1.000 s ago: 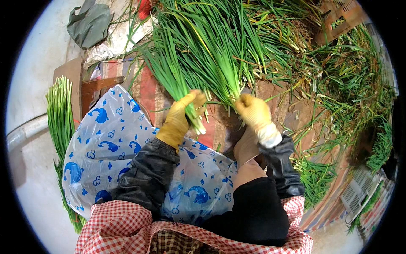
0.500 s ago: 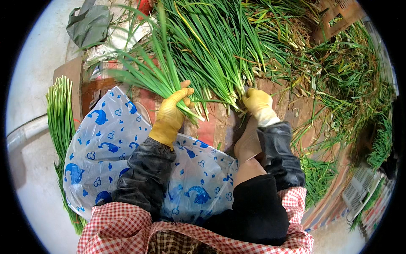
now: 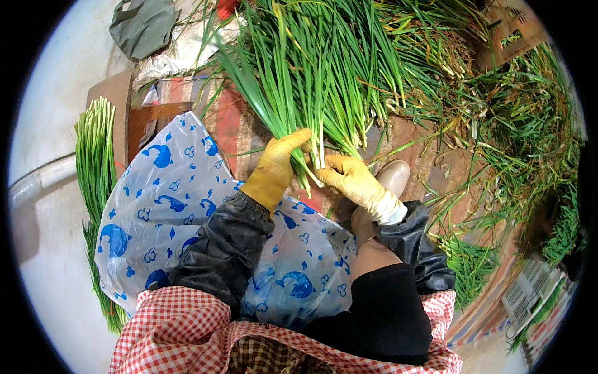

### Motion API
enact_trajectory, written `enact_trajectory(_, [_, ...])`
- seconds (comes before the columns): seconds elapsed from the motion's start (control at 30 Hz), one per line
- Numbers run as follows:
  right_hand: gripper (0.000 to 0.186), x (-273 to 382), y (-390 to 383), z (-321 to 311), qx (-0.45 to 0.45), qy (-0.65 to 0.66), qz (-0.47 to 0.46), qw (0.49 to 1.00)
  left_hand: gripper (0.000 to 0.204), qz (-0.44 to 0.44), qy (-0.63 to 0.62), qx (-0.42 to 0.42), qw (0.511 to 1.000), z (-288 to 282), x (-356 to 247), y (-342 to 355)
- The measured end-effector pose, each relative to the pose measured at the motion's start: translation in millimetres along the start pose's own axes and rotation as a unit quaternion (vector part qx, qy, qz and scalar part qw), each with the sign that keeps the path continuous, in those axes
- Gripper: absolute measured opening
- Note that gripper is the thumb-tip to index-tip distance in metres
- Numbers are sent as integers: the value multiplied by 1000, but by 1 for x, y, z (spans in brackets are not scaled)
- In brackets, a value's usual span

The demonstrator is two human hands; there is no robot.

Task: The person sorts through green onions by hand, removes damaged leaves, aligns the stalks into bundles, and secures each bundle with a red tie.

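Note:
My left hand [image 3: 274,169], in a yellow rubber glove, is closed round a small bunch of garlic chives [image 3: 269,115]. Their pale cut ends poke out below the fist, and the green leaves lie over the big pile of garlic chives [image 3: 358,68]. Just to the right, my right hand [image 3: 356,182], gloved alike, pinches the white lower stems of a few chives at the near edge of that pile. Its fingertips almost meet the left hand's bunch.
A tied bundle of chives [image 3: 94,168] stands at the left beside a brown board [image 3: 118,103]. Withered leaves and trimmings [image 3: 498,131] lie on the right, with a brown crate [image 3: 511,34] behind. A plastic sheet with blue dolphins [image 3: 168,218] covers my lap. A shoe [image 3: 393,177] shows beside my right hand.
My left hand has moved right and slightly down with its bunch, which now points more away from me. My right hand has come left and nearer, onto stems beside the left hand.

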State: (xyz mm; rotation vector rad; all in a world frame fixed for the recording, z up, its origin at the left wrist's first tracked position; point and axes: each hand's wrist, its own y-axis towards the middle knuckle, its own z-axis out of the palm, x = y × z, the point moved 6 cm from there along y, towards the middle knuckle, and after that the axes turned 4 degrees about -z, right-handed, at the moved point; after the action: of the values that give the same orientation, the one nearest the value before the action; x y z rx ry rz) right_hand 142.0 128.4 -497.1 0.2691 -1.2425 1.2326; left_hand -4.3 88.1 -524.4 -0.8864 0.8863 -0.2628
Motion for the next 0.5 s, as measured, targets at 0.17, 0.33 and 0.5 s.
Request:
enact_trajectory(0.17, [19,-1,-9,-36,-128,48,-24,990,29,-10,-24,5,1000,3,-1,2])
enact_trajectory(0.33, [18,22,-15,1,-161,-394,-185,886,34,-18,18,-9,1000,3,4,2])
enact_trajectory(0.5, [24,30,3,17,-146,-509,-185,828,46,-6,-139,53,989,12,5,3])
